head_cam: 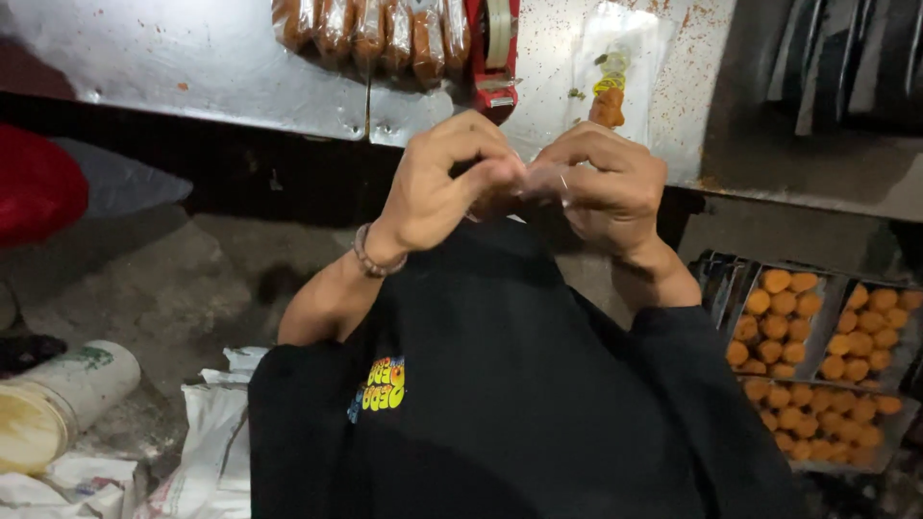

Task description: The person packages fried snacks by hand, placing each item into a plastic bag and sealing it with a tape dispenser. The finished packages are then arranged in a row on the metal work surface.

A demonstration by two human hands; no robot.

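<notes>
Head view, looking down over a black shirt. The left hand [437, 187] and right hand [606, 187] meet just below the near edge of a scratched, crumb-dusted steel table [192, 67]. Fingertips of both are pinched together on a small clear plastic wrapper [527, 183], probably for twisting; its contents are hidden. At the table's near edge lie a row of wrapped brown snacks [370, 34] and a red tape dispenser [492, 53], within reach. Trays of orange round sweets [817, 365] sit low at the right.

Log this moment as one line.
left hand: pinching clear wrapper | right hand: pinching it too | tape dispenser: on metal table
</notes>
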